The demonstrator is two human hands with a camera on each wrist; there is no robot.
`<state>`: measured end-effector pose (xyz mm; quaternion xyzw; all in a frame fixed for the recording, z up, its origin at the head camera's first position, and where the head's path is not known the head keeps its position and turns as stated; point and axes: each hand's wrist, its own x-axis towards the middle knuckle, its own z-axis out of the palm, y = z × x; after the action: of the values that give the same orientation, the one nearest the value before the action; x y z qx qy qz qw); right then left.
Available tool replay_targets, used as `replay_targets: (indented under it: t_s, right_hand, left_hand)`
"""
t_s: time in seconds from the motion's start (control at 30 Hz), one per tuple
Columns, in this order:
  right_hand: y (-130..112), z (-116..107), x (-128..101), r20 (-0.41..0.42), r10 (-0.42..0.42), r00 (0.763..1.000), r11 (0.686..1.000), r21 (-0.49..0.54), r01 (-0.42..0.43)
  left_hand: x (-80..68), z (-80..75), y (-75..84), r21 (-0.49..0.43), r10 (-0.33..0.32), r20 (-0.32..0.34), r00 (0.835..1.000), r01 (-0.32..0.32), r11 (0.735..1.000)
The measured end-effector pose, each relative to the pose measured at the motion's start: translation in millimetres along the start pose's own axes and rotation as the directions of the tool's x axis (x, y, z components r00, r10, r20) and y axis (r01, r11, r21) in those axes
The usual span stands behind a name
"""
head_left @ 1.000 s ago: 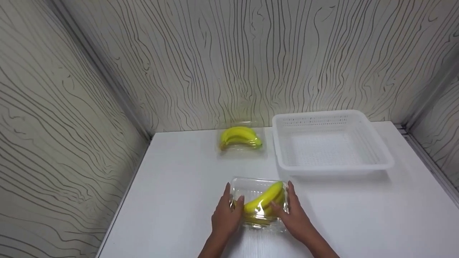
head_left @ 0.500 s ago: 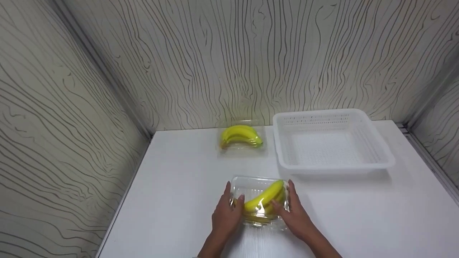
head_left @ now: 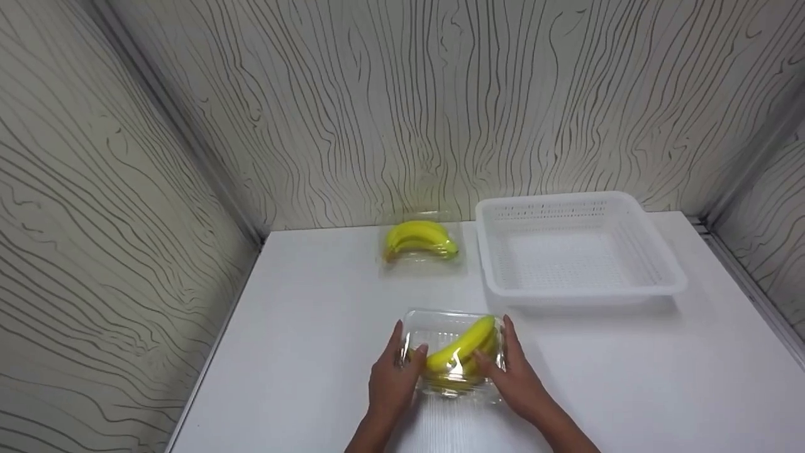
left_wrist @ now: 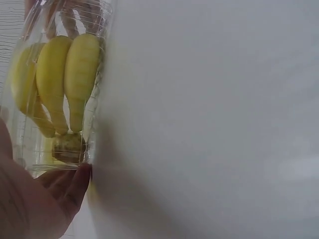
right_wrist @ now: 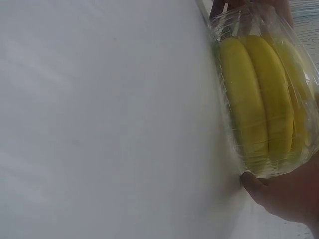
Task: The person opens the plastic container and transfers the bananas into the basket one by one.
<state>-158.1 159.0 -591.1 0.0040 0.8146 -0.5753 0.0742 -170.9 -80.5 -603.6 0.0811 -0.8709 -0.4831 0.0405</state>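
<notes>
A clear plastic box point(head_left: 451, 352) with a bunch of yellow bananas point(head_left: 462, 352) inside sits near the front of the white table point(head_left: 302, 352). My left hand point(head_left: 395, 371) grips its left side, thumb on the lid and fingers along the wall. On the opposite side my right hand point(head_left: 512, 371) grips it the same way. The left wrist view shows the bananas point(left_wrist: 60, 84) through the box wall, with my thumb point(left_wrist: 72, 191) at its corner. In the right wrist view the bananas point(right_wrist: 259, 104) fill the box, my thumb point(right_wrist: 254, 184) under its edge.
A second clear box of bananas point(head_left: 420, 242) lies at the back of the table by the wall. A white perforated basket point(head_left: 575, 251) stands at the back right, nothing in it. Patterned walls close in the table on three sides.
The box has risen slightly at its near edge between my two hands. Both hands keep the same grip.
</notes>
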Motion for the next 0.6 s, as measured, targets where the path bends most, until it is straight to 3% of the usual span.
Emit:
replay_targets:
  t_s: [0.27, 0.6]
  right_hand:
    - [-0.4, -1.7, 3.0, 0.028, -0.011, 1.000, 1.000, 0.017, 0.010]
    - [0.9, -1.3, 7.1, 0.057, -0.007, 0.998, 1.000, 0.018, 0.006]
  left_hand:
    - [-2.5, -2.5, -2.4, 0.018, 0.009, 0.016, 1.000, -0.010, 1.000]
    - [-5.9, -13.8, -16.7, -0.081, -0.003, 0.136, 0.991, 0.014, 0.997]
